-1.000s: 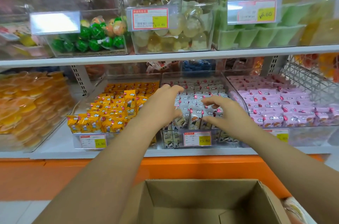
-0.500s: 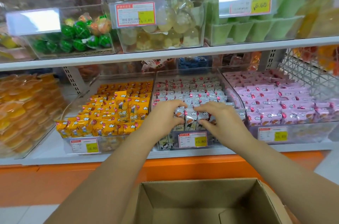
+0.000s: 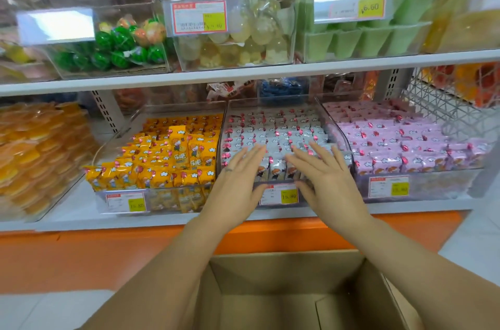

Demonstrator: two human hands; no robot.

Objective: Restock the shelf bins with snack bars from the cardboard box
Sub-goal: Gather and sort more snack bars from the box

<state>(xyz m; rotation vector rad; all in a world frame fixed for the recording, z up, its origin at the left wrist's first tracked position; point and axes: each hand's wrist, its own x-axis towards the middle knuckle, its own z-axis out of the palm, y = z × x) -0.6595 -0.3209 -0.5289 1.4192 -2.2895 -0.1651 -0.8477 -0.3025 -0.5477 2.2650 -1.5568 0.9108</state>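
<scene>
1. Cardboard box (image 3: 284, 259), nearest you and below the middle bin (image 3: 270, 105): the part in view shows no bars. Judge the filling as nearly done.
2. Left hand (image 3: 238, 181) and right hand (image 3: 330, 181) lie palm-down over the bin's front rows, with fingers straight, slightly spread and gripping nothing.
3. Snack bars (image 3: 276, 132) fill the bin to its back. Next, level the front rows with light, even pressure.

Yellow bars (image 3: 162, 159), silver bars (image 3: 276, 129), pink bars (image 3: 400, 140).
</scene>
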